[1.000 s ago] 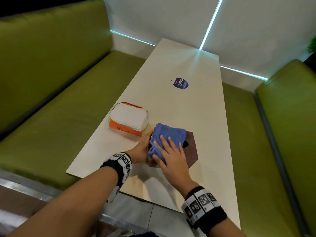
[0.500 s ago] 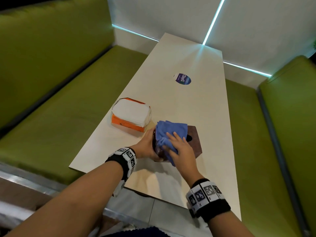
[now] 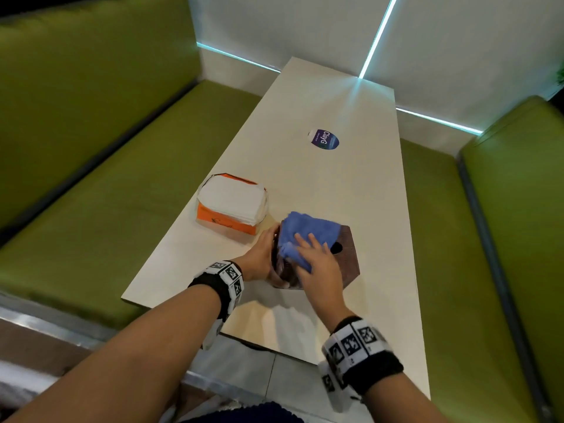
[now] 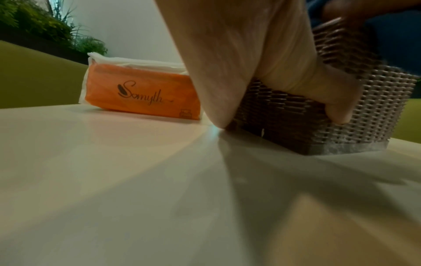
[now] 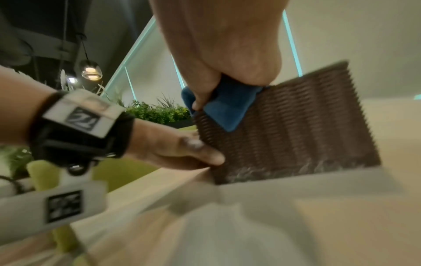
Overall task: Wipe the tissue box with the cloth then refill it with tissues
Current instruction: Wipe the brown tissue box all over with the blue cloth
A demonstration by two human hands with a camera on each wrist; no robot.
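Now your right hand (image 3: 319, 264) has come back toward you with the blue cloth (image 3: 305, 232): a second ago it lay flat on the top of the tissue box (image 3: 346, 261), and now the cloth hangs over the near top edge and down the side that faces you. The fingers lie nearly straight on the cloth while the thumb pinches its lower corner. Your left hand (image 3: 259, 257) holds the box at its left side, thumb and fingers curled around the corner. I judge that wiping has passed from top to side, so refilling is not yet begun. The tissue pack (image 3: 230, 203) lies just beside, to the left, near the desk (image 3: 351, 184) edge. Beyond and to the right, the desk gives open room.
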